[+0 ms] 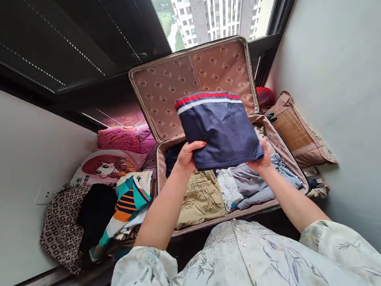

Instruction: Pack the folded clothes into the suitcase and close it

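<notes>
I hold a folded navy garment (221,129) with a red and white striped band at its top, raised above an open suitcase (160,164). My left hand (189,155) grips its lower left edge, thumb in front. My right hand (262,161) grips its lower right corner from behind. In the suitcase lie folded clothes: khaki shorts (200,198), a grey piece (251,186) and a white piece (227,189). The patterned lid (171,86) stands upright against the window.
Left of the suitcase lies a pile: a cartoon cushion (108,166), pink fabric (119,138), a teal and orange striped cloth (130,200), a leopard-print item (59,227). A woven brown cushion (293,131) leans against the right wall. Walls close in on both sides.
</notes>
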`<action>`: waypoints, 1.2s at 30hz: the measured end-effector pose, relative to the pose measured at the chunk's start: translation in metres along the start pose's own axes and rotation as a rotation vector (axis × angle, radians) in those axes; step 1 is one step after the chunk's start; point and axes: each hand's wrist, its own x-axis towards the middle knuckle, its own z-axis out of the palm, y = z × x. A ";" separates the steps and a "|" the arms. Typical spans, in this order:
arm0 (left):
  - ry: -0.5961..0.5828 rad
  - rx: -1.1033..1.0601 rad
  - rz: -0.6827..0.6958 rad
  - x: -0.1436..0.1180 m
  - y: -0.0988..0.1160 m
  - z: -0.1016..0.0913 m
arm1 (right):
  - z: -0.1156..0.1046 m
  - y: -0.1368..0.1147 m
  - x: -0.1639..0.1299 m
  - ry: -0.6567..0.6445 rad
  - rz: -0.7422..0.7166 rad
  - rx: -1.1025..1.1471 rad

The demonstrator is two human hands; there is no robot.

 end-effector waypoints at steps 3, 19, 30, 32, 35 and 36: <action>-0.046 0.327 -0.027 0.032 -0.043 0.026 | -0.072 -0.028 0.005 0.183 -0.079 -0.326; -0.270 1.606 0.424 0.061 -0.192 0.080 | -0.110 0.060 -0.010 0.060 -0.360 -1.998; -0.425 1.485 0.313 0.088 -0.208 0.079 | -0.150 0.083 -0.004 0.048 -0.415 -2.106; -0.445 1.487 0.298 0.086 -0.203 0.078 | -0.153 0.084 0.000 0.031 -0.409 -2.089; -0.494 1.483 0.317 0.067 -0.198 0.079 | -0.158 0.084 0.007 0.023 -0.314 -2.073; -0.499 1.467 0.347 0.056 -0.198 0.079 | -0.159 0.083 0.010 0.028 -0.276 -2.067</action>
